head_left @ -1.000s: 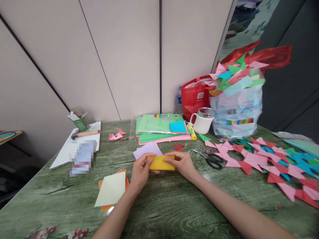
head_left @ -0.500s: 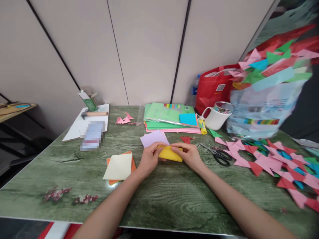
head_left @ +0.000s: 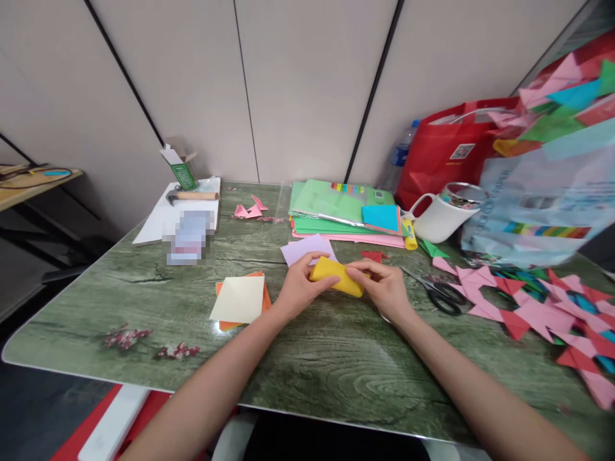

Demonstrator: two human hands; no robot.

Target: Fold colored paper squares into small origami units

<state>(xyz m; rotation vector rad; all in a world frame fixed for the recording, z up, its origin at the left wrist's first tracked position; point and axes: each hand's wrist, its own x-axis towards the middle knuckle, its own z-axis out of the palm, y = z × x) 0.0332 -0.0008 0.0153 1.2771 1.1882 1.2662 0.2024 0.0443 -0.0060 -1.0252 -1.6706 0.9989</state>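
Note:
A folded piece of yellow paper (head_left: pixel 340 278) is held between both hands over the table's middle. My left hand (head_left: pixel 303 283) is closed on its left end, thumb along the near face. At the right end, my right hand (head_left: pixel 383 287) pinches the paper between thumb and fingers. Just behind them lies a lilac paper sheet (head_left: pixel 311 248), partly covered by the left hand. A small red folded piece (head_left: pixel 373 256) sits behind the right hand. Left of my left forearm is a cream square sheet (head_left: pixel 239 299) on orange paper (head_left: pixel 267 301).
Scissors (head_left: pixel 442 296) and linked pink and red folded pieces (head_left: pixel 533 307) lie to the right. Behind stand a white mug (head_left: pixel 435 221), a red bag (head_left: pixel 444 150) and a plastic bag (head_left: pixel 542 205). Green paper packs (head_left: pixel 331 202) lie at the back; a hammer (head_left: pixel 195 195) is left.
The view has shifted, so the table's things appear further right and higher. The yellow paper is tilted more, its right end lower, and my left thumb now lies across its face.

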